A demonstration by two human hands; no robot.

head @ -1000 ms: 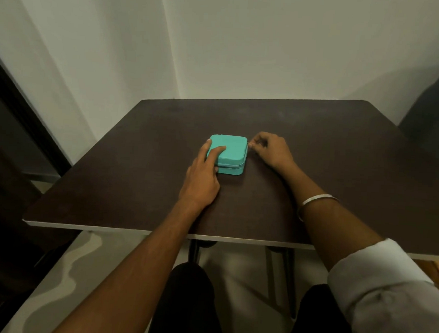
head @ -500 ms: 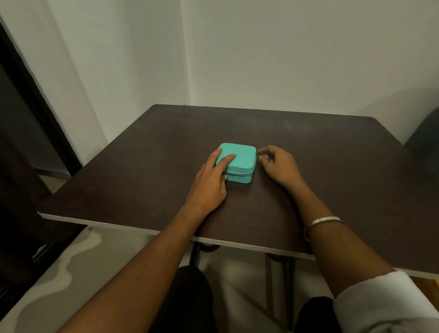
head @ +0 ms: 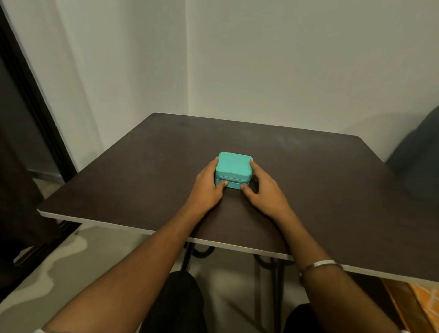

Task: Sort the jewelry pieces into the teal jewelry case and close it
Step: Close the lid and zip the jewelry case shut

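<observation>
Dim, soft indoor light leaves the pale wall [head: 295,55] greyish and the dark tabletop [head: 326,184] matte with faint sheen, while wide-angle distortion bows the edges and corners fall murky and slightly blurred

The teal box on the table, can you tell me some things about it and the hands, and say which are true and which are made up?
1. The teal jewelry case is shut. True.
2. Only one hand touches the case. False: the left hand and the right hand both hold it, one on each side.
3. Loose jewelry pieces lie on the table. False: none shows on the dark top.
4. A silver bangle sits on the right wrist. True.
5. The case stands on the floor. False: it rests on the table.
</observation>
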